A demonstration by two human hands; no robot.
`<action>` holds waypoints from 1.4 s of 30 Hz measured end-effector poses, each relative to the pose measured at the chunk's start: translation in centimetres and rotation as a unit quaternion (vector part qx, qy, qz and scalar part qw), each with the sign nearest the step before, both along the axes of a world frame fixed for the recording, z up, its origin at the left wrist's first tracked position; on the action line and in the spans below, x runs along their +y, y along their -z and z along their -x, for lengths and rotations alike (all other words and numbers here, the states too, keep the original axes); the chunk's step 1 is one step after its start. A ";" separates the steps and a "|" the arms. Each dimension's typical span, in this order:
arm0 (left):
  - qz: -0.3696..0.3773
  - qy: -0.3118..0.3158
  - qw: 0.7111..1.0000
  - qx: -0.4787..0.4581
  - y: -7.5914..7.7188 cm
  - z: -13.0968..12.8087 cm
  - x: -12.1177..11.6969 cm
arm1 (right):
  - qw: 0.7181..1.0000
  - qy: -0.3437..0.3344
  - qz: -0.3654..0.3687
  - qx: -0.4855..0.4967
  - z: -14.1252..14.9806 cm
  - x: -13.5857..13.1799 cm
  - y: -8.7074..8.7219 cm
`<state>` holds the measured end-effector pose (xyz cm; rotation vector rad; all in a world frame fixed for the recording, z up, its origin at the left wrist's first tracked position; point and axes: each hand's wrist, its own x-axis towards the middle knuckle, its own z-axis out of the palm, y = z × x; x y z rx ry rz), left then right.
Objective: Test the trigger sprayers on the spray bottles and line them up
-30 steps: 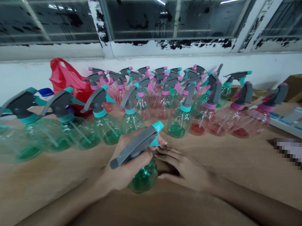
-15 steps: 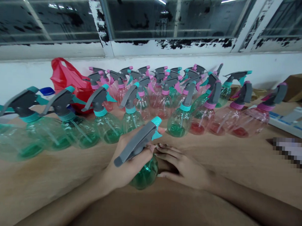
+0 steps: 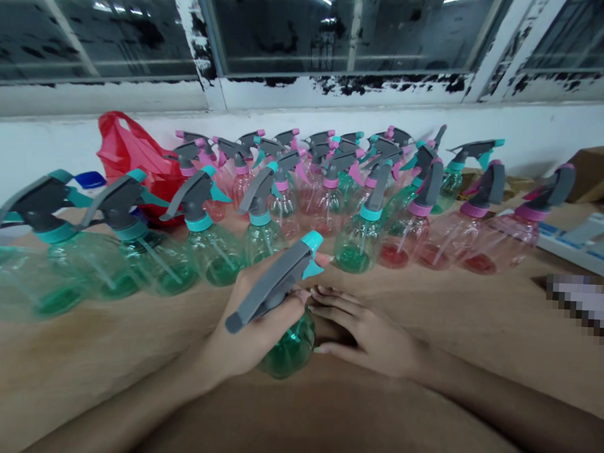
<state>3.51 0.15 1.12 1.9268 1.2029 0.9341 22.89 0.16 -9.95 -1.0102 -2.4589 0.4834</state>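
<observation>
A green-tinted clear spray bottle [image 3: 290, 351] with a grey and teal trigger head stands in front of me, tilted a little. My left hand [image 3: 247, 334] is wrapped round its neck, just below the head. Right of the bottle, my right hand [image 3: 375, 333] lies low with fingers stretched out towards it. Those fingertips come up close to the bottle; whether they touch it I cannot tell. Beyond my hands, a teal-collared green bottle [image 3: 353, 252] and a pink-collared one [image 3: 398, 247] stand closest.
Several green spray bottles [image 3: 213, 259] line the left side, with more pink and green ones behind. A red plastic bag [image 3: 135, 149] sits by the wall. To the right are a white and blue object [image 3: 589, 242], a pixelated flat item [image 3: 586, 299] and brown cardboard [image 3: 599, 176].
Both hands and the held spray bottle stay in almost the same place. Only the camera view has shifted very slightly.
</observation>
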 end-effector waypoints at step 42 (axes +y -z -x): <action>0.028 0.033 0.997 -0.059 0.4 0.4 -0.3 | 1.000 0.007 -0.004 -0.025 0.1 -0.1 -0.3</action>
